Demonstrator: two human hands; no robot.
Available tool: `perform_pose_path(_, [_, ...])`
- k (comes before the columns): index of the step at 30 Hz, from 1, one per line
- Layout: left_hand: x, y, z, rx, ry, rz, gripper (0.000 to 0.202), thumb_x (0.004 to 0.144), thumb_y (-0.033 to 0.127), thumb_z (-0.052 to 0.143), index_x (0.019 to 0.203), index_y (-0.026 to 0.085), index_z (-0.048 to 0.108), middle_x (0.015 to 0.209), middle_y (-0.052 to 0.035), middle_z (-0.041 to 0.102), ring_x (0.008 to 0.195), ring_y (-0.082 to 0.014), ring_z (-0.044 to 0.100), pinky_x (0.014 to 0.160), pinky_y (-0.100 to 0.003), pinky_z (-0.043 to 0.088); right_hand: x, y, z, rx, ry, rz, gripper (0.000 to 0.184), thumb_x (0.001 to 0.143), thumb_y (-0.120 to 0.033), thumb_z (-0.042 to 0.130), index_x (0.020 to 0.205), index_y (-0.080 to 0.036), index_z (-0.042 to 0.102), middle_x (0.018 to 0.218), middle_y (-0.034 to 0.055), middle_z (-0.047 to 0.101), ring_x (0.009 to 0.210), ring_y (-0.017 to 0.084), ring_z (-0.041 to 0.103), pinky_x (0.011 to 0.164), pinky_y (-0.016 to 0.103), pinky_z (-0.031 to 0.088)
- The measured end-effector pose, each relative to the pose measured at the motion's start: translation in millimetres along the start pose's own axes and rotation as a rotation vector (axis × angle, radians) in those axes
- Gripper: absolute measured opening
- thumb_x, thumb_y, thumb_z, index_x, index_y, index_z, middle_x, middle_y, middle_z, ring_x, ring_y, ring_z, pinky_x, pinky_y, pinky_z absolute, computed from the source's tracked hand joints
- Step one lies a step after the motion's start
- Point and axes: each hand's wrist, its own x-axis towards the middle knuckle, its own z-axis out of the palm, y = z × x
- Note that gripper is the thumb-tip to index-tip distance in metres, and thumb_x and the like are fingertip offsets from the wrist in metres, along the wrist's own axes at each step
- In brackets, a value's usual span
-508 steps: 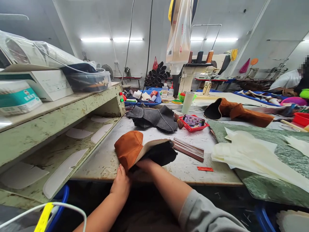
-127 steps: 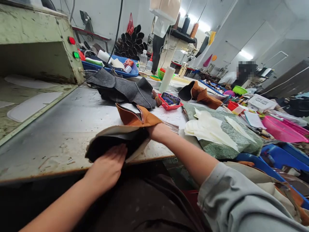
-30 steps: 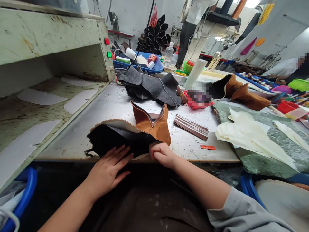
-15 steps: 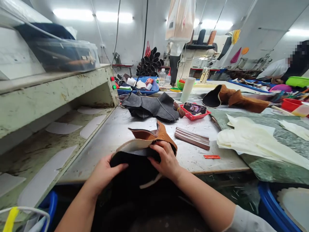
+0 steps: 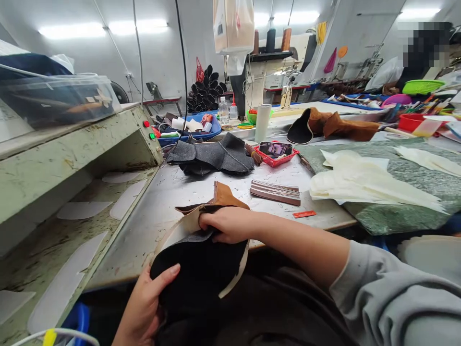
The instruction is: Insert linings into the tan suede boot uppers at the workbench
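Observation:
I hold a brown suede boot upper (image 5: 224, 195) with a black fuzzy lining (image 5: 201, 269) over the front edge of the metal worktable (image 5: 162, 211). My left hand (image 5: 144, 302) grips the lower left of the black lining, thumb on top. My right hand (image 5: 226, 224) is closed on the lining's upper edge beside the cream inner layer. The brown end points away from me.
Grey fabric pieces (image 5: 212, 156), a red tray with a phone (image 5: 275, 153), brown strips (image 5: 275, 192), cream cut pieces (image 5: 356, 180) on green material and another brown boot upper (image 5: 334, 126) lie on the table. A green shelf unit (image 5: 72, 158) stands left. A person sits far right.
I have pulled the boot upper toward me, so the black lining now hangs over the table edge. My left hand dropped lower on the lining; my right hand stays on its upper edge.

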Motion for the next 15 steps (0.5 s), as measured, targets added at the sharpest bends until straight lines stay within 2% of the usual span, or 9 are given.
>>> perform_pose_path(3, [-4,-1,-3.9,0.006,0.066,0.089,0.062,0.040,0.029,0.082,0.097,0.019,0.061,0.071,-0.0025,0.069,0.074,-0.0281,0.065,0.055,-0.028,0.056,-2,1,-7,-0.053,-0.035,0.002,0.029,0.074,-0.015,0.056,0.102,-0.017,0.047,0.081,0.0036,0.062,0.068,0.016,0.054,0.053,0.025,0.032])
perform_pose_path(6, [-1,-2,-9.9,0.024,0.128,0.180,0.061,0.033,0.030,0.084,0.090,0.018,0.064,0.075,-0.0019,0.069,0.089,-0.0297,0.062,0.066,-0.027,0.055,-2,2,-12,-0.100,-0.023,0.029,0.029,0.075,-0.017,0.056,0.103,-0.015,0.048,0.077,0.0047,0.062,0.067,0.017,0.055,0.052,0.025,0.033])
perform_pose_path(10, [3,-5,-9.2,0.034,0.159,0.226,0.063,0.033,0.032,0.084,0.092,0.021,0.064,0.086,-0.0018,0.069,0.102,-0.0299,0.056,0.087,-0.035,0.048,2,3,-9,-0.097,0.088,0.113,0.025,0.076,-0.018,0.053,0.101,-0.016,0.052,0.079,0.0058,0.064,0.069,0.019,0.058,0.056,0.027,0.040])
perform_pose_path(13, [-1,-12,-2.5,0.043,0.250,0.359,0.058,0.041,0.036,0.081,0.094,0.022,0.063,0.094,-0.0011,0.067,0.105,-0.0277,0.054,0.098,-0.038,0.038,-2,-2,5,0.065,0.270,0.140,0.027,0.075,-0.013,0.052,0.101,-0.018,0.055,0.093,0.0063,0.065,0.083,0.020,0.060,0.071,0.030,0.046])
perform_pose_path(15, [-4,-20,1.1,0.091,0.318,0.437,0.052,0.051,0.038,0.077,0.098,0.023,0.060,0.092,-0.0007,0.067,0.102,-0.0268,0.056,0.097,-0.041,0.038,-9,-10,21,0.204,0.550,0.132,0.029,0.077,-0.013,0.049,0.105,-0.018,0.055,0.107,0.0081,0.061,0.100,0.019,0.056,0.086,0.033,0.043])
